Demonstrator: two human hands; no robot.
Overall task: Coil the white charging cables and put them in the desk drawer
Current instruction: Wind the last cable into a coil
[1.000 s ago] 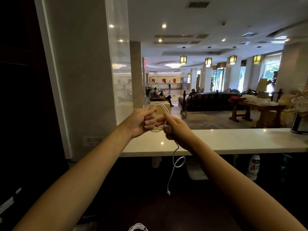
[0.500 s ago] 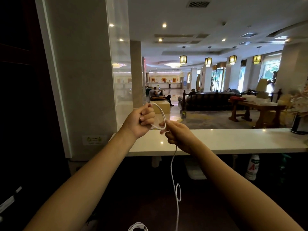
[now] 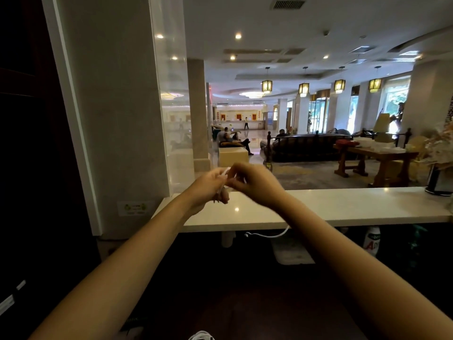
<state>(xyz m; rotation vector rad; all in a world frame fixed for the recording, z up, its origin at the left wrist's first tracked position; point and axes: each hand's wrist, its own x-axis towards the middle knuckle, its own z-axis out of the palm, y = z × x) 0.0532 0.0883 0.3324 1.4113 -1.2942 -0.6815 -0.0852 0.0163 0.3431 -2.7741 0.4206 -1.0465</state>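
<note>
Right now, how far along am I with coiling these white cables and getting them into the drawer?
Done: nothing visibly put away; no drawer shows. In hand: your left hand holds the white cable coil while your right hand wraps it; only a short tail hangs free. Left: finish this wrap, deal with the white cable bundle at the bottom edge, then stow both.

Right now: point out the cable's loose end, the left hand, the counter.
cable (image 3: 266, 235), head view, loose tail under the counter
left hand (image 3: 208, 186), head view, back of hand
counter (image 3: 343, 207), head view, bare top
</note>
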